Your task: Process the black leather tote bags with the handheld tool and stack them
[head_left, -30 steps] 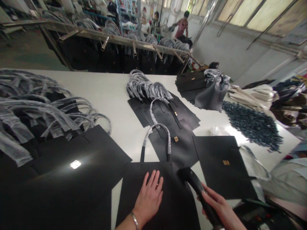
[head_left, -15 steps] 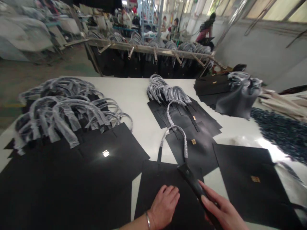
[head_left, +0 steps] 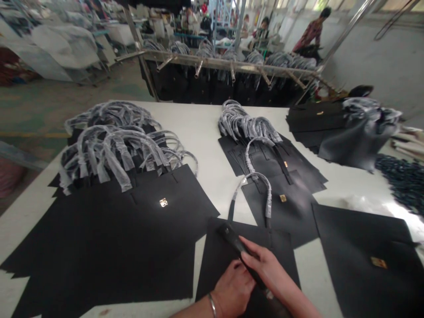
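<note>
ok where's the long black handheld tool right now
Lower centre of the head view: the long black handheld tool is in the right hand, over the flat black panel, beside the left hand.

Bright windows point(head_left: 318, 4) and a pale wall point(head_left: 394, 59) toward two o'clock
Metal rack point(head_left: 245, 66) at twelve, greenish floor point(head_left: 122, 86) at ten, white table point(head_left: 202, 132) stretching across the centre.

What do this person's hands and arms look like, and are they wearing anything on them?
The left hand and the right hand are both ordinary human hands, without gloves. A narrow, smooth, silver-coloured metal bangle circles the left wrist; none shows on the right. No sleeve shows on the visible part of either forearm.
</note>
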`<action>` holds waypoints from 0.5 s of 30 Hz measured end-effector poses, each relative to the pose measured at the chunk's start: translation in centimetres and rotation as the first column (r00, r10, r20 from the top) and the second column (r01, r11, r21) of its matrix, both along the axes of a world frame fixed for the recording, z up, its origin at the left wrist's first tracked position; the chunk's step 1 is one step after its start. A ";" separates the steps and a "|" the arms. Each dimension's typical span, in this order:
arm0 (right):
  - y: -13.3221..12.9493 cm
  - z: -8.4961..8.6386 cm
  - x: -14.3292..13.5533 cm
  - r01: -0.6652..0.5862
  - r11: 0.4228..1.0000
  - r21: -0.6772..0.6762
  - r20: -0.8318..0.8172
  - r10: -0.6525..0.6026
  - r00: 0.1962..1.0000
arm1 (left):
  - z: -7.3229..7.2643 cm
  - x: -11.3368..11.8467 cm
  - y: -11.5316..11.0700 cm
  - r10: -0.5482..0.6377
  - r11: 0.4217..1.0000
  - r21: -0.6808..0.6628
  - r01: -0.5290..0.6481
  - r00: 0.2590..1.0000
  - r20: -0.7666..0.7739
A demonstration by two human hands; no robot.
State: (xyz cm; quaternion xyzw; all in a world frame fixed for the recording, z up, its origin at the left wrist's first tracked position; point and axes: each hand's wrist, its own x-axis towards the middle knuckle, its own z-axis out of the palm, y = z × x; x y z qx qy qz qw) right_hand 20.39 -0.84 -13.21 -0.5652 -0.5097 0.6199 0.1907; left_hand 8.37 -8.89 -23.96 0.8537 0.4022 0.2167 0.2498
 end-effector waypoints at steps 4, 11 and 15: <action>-0.8 0.8 0.9 -0.007 1.000 -0.014 0.024 0.007 1.000 | 0.1 -0.1 0.0 0.006 1.000 -0.024 -0.006 1.000 0.001; -3.0 1.3 2.0 -0.041 0.980 -0.196 0.075 0.057 0.996 | 0.9 -0.3 0.3 0.016 1.000 -0.018 -0.017 1.000 -0.018; -1.4 0.9 0.0 0.030 0.994 -0.109 -0.017 -0.033 0.999 | 0.5 0.0 0.2 0.031 0.998 -0.061 -0.032 0.999 -0.028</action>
